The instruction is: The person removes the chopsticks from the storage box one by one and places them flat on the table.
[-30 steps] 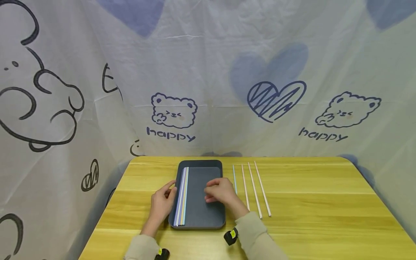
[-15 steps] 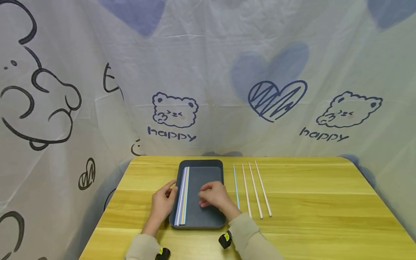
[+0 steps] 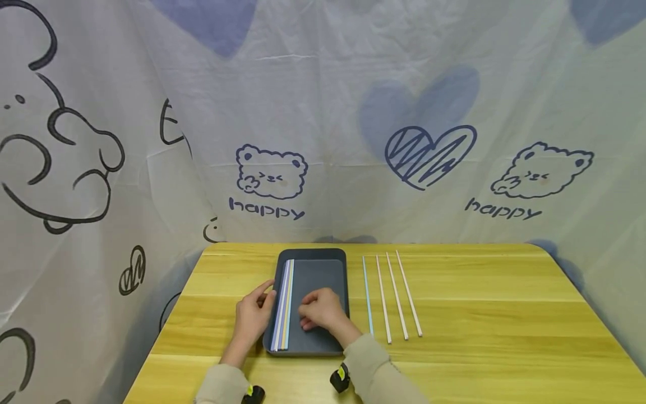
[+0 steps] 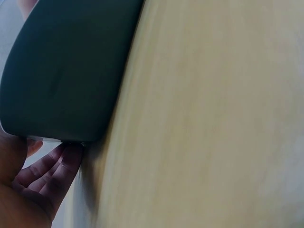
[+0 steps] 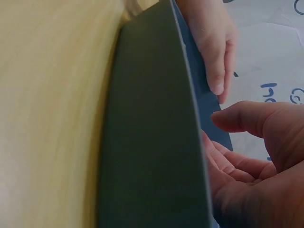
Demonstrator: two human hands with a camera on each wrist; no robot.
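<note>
Where the long axis of the dark grey tray runs away from the person, a row of thin coloured sticks [image 3: 285,306], purple, white, yellow and light blue, lies inside the tray [image 3: 323,275] along its left wall, each pointing from near end to far end. The left hand [image 3: 253,314] rests at the tray's left rim, thumb and index finger apart, fingertips touching the wall. Over the tray's floor, to the right of the row, hovers the right hand [image 3: 323,308], palm turned toward the left wall, thumb and fingers slightly apart with nothing between them. Beyond the tray's right wall, one light blue stick [image 3: 368,297] and three pale sticks [image 3: 396,297] lie lengthwise, far ends leaning toward the tray.
</note>
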